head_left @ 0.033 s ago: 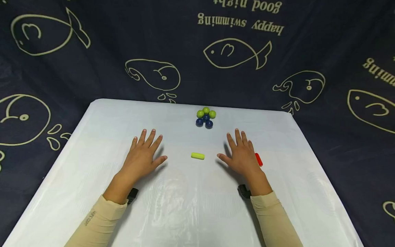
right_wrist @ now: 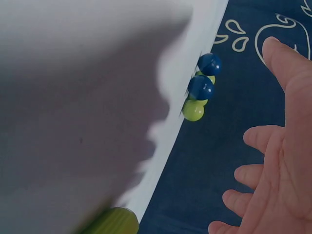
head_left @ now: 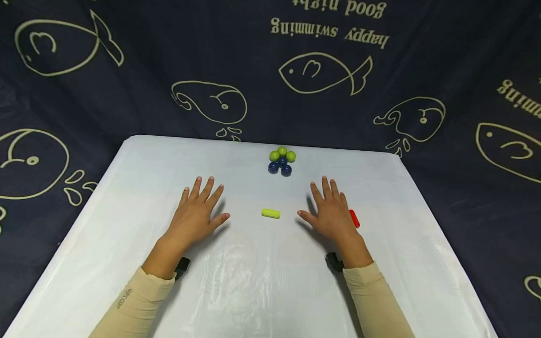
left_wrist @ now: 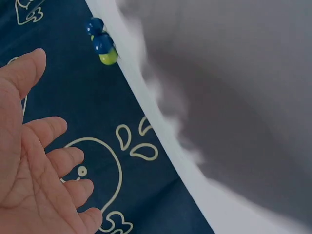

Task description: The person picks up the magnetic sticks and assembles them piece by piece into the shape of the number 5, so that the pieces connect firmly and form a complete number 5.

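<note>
My left hand [head_left: 192, 220] is held over the left part of the white table, fingers straight and spread, with nothing in it. Opposite it, my right hand [head_left: 334, 216] is spread the same way and also holds nothing. Between the two lies a short yellow-green stick [head_left: 271, 213], nearer the right hand; its ridged end shows large at the bottom of the right wrist view. A red stick [head_left: 354, 218] lies just right of the right hand, which partly hides it. Beyond both hands, three green balls [head_left: 282, 151] and three dark blue balls [head_left: 286, 170] sit clustered together.
The white table [head_left: 236, 291] has its far edge just behind the balls. A dark blue cloth [head_left: 253, 42] with fish and whale drawings hangs behind and around it. Black straps [head_left: 182, 267] are on both wrists, below the cream sleeves [head_left: 135, 300].
</note>
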A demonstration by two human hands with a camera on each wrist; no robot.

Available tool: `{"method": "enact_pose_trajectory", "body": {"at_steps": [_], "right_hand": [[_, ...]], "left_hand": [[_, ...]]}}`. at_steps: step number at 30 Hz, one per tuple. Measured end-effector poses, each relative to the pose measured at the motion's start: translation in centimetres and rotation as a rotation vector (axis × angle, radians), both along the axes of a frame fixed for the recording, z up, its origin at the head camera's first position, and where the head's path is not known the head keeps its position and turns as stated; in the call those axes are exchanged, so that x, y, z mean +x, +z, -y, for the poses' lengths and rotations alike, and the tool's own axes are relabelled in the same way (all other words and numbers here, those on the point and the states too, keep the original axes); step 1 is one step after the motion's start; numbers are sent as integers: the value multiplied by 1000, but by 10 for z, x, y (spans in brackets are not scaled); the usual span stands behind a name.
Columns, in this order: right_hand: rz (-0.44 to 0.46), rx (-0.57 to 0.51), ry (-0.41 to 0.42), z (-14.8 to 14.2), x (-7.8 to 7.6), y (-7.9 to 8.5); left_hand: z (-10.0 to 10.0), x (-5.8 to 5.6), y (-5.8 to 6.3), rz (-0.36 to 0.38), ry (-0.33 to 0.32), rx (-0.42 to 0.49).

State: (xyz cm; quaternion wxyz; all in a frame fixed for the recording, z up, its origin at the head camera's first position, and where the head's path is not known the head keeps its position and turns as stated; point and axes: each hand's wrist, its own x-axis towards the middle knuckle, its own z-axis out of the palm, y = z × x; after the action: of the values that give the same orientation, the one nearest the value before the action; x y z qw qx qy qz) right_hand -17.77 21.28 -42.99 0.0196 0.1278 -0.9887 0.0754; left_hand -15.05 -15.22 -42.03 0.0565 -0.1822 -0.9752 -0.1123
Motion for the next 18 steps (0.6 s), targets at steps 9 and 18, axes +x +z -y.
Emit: {"method": "enact_pose_trajectory", "body": {"at_steps": [9,18], "right_hand": [[12,9,11,4,-8,-2],[-18,-133,76,7,-32,0]], "left_hand": [[-11,-3,-1,5,-18,17],[-25,-15,-9,160,-166,329]]}}
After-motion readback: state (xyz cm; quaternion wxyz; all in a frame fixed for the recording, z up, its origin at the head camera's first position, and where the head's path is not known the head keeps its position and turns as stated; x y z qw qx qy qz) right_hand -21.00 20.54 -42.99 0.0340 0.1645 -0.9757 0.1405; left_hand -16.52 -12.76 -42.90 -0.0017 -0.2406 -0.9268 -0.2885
